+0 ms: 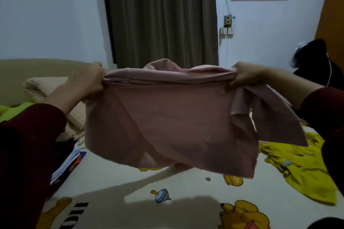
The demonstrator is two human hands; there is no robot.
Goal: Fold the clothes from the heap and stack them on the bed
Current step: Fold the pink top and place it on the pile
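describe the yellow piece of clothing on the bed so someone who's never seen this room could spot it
Start at the bed with the cartoon bear sheet. Below the right hand lies the yellow garment, crumpled and unfolded. Unlike the pink garment held up, it lies on the sheet.

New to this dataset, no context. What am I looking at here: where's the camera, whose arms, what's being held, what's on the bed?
There is no robot here. A person wears one wide-angle camera on the head, looking forward and down, so the two arms in dark red sleeves entering from the bottom corners are the wearer's own.

The left hand and the right hand each pinch one top corner of a pink garment and hold it stretched out in the air above the bed. It is already partly doubled over, with a loose flap hanging at the right hand's side.

Below is a bed sheet printed with cartoon bears. On it lie a crumpled yellow garment on the right, and on the left a folded beige knit with a bit of lime green cloth beside it. A curtain, an air conditioner and white walls are behind.
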